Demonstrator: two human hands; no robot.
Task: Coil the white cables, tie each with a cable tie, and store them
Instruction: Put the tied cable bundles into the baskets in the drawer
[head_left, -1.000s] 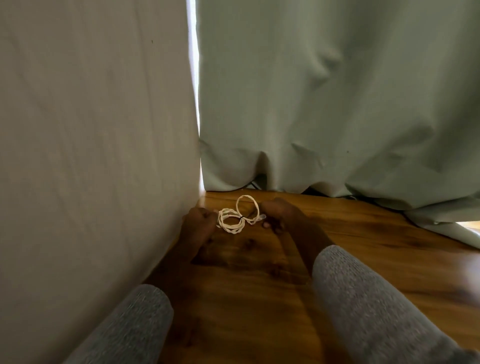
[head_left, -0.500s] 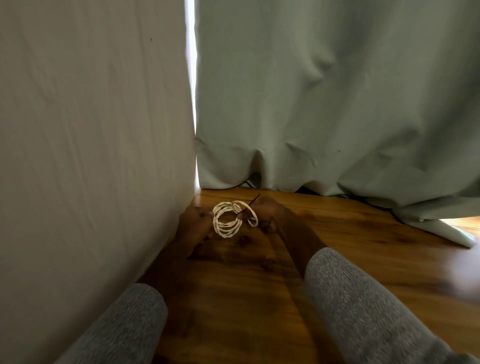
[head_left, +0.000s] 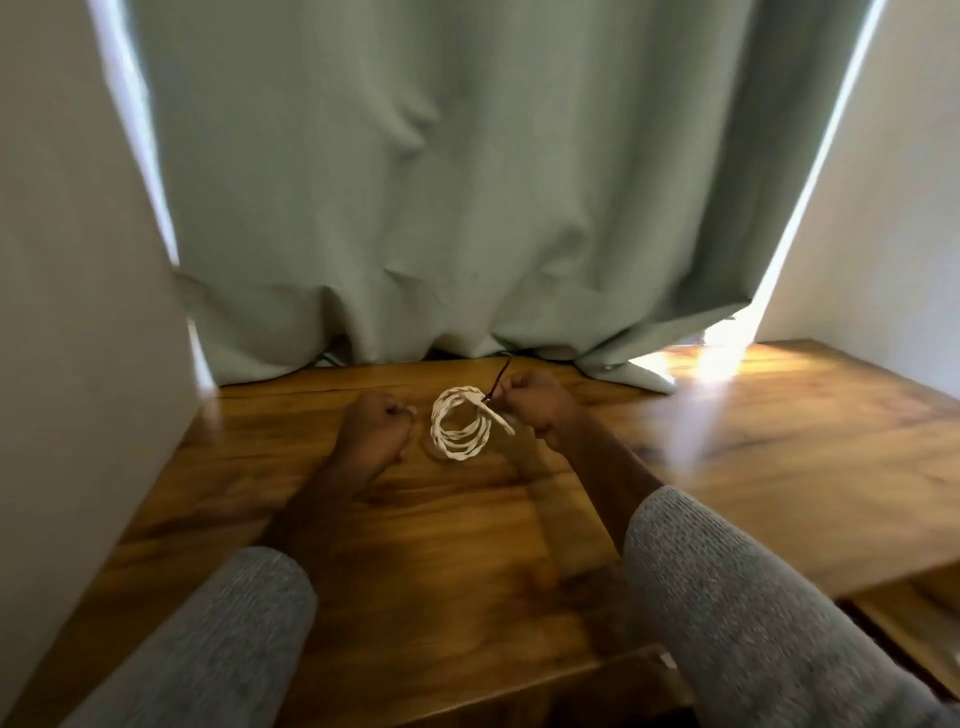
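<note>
Both arms wore grey, speckled knit sleeves, left sleeve (head_left: 208, 639) and right sleeve (head_left: 737, 597), pushed up to mid-forearm. Wrists and hands were bare.

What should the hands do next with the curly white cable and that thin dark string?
Probably wrap the dark tie around the white cable coil and cinch it. The right hand pinches the tie right at the coil's edge, its free end sticking up, not visibly looped yet. The left hand is fisted beside the coil, apart from it, so it would likely steady the loops first.
</note>
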